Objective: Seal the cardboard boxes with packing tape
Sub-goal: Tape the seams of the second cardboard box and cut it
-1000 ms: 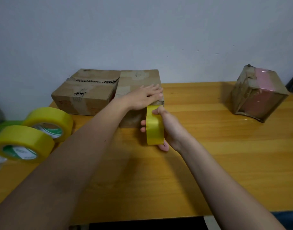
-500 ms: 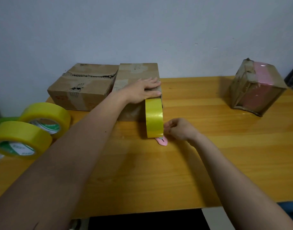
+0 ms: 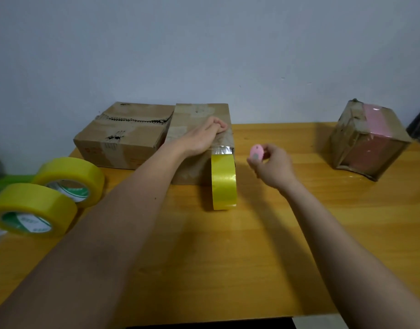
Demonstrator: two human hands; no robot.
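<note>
A moment ago my right hand point(image 3: 272, 166) was down on the table beside the roll, reaching for the small pink cutter point(image 3: 257, 152); now it has lifted, and I pinch that cutter between thumb and fingertips, up in the air just right of the box. The tape roll point(image 3: 223, 181) I let go of stands on edge by itself against the near face of the middle cardboard box point(image 3: 199, 112), its strip running up over the top edge where it shows shiny and wrinkled. My left hand point(image 3: 201, 137) stays on top of that box, fingers curled under and pressing the stuck tape down, gripping nothing. I judge the strip is laid and the cut is next. The gap between roll and box top is short, so the blade has little room, and my left knuckles sit close above it. The wider box point(image 3: 123, 136) touches on the left; the pink-taped box point(image 3: 368, 141) is well apart on the right. Two spare rolls point(image 3: 49, 198) lie near the table's point(image 3: 228, 269) left edge. Bare wood lies in front of me.
</note>
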